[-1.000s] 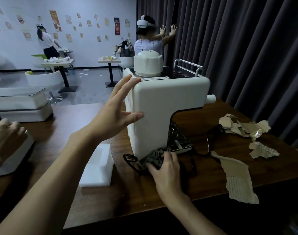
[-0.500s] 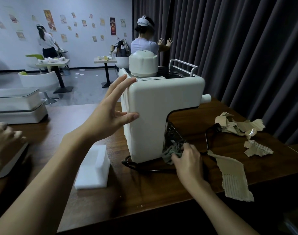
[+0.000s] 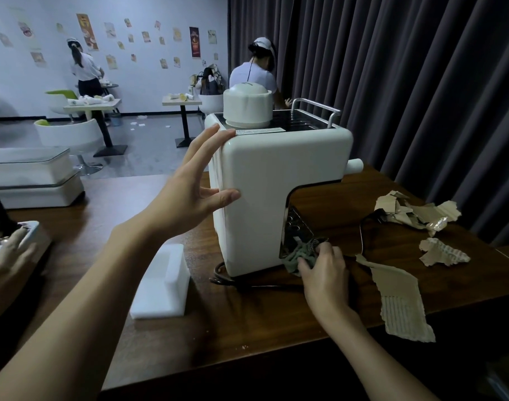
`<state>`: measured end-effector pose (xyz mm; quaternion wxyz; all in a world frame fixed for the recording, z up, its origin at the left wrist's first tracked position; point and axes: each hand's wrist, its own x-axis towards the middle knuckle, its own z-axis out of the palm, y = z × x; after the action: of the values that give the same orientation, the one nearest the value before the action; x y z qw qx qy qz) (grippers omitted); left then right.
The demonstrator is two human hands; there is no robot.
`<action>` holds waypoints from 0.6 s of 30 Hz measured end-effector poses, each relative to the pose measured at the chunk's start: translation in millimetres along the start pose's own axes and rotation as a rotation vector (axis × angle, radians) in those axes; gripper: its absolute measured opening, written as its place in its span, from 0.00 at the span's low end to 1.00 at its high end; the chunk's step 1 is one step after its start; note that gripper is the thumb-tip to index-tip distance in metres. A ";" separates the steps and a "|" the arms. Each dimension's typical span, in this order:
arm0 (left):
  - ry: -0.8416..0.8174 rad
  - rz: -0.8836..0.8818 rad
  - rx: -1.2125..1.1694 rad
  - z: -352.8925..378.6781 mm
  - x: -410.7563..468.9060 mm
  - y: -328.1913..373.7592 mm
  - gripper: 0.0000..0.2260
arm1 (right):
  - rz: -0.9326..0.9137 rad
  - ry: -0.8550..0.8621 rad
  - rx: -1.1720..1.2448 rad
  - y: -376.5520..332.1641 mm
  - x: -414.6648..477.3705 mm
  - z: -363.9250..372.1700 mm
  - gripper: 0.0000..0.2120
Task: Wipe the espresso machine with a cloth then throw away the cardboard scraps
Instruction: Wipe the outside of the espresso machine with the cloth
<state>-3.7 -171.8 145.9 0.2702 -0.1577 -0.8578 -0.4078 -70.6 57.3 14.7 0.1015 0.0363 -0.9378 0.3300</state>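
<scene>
1. While the left hand lies flat against the left side of the espresso machine, fingers spread wide and gripping nothing, the machine stands upright mid-desk.
2. Right hand is at the machine's base on the near right, fingers curled shut round a bunched grey-green cloth; cloth is pressed against the drip tray edge.
3. Cardboard scraps, all right of the machine: a crumpled pile at the far right, a small corrugated piece nearer, and a long torn strip overhanging the near desk edge.
4. Black power cord runs from under the machine's near side toward the scrap pile (the far end goes under the cardboard, can't tell where it stops).
5. White foam block lies on the desk near left of the machine, apart from it.
6. Another person's hand rests on a white object at the left edge.
</scene>
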 end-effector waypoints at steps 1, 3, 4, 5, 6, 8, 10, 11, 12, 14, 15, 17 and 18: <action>-0.002 0.002 0.005 -0.1 0.0 -0.3 0.36 | -0.015 -0.011 0.005 -4.4 -4.4 3.3 0.18; -0.006 0.006 0.009 -0.3 0.4 -0.7 0.36 | -0.041 -0.031 0.014 -14.2 -13.0 10.6 0.19; -0.006 0.005 0.008 -0.1 0.5 -0.9 0.36 | -0.050 -0.035 0.022 -18.3 -17.1 14.1 0.20; -0.006 0.004 0.006 -0.3 0.5 -1.3 0.36 | -0.052 -0.034 0.036 -22.1 -21.0 17.2 0.19; -0.007 0.004 0.005 -0.2 0.4 -1.5 0.36 | -0.054 -0.031 0.055 -25.1 -24.6 19.8 0.19; -0.009 0.006 0.005 -0.5 0.0 -2.1 0.36 | -0.072 -0.025 0.095 -31.4 -32.5 25.5 0.18; -0.007 0.004 0.003 -0.4 -0.1 -2.9 0.36 | -0.103 -0.023 0.127 -38.9 -41.5 33.1 0.17; -0.006 0.004 0.004 -0.3 -0.2 -3.2 0.36 | -0.117 -0.016 0.139 -42.4 -46.0 37.5 0.16; -0.005 0.004 0.006 -0.1 -0.3 -3.4 0.37 | -0.132 -0.005 0.148 -45.8 -50.3 41.4 0.16; -0.007 0.008 0.010 -0.4 -0.4 -3.6 0.36 | -0.170 0.016 0.153 -50.6 -56.8 46.5 0.15; -0.009 0.010 0.014 -0.7 -0.3 -3.5 0.36 | -0.193 0.020 0.146 -52.1 -59.2 47.9 0.16; -0.013 0.014 0.020 -1.2 0.2 -3.2 0.36 | -0.237 0.024 0.121 -53.5 -62.3 49.2 0.17; -0.012 0.018 0.019 -1.2 0.4 -3.3 0.36 | -0.259 0.028 0.112 -53.2 -62.7 49.5 0.17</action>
<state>-5.2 -174.8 144.7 0.2700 -0.1651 -0.8619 -0.3961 -10.4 -15.1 -3.9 0.1542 0.1580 -0.9038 0.3665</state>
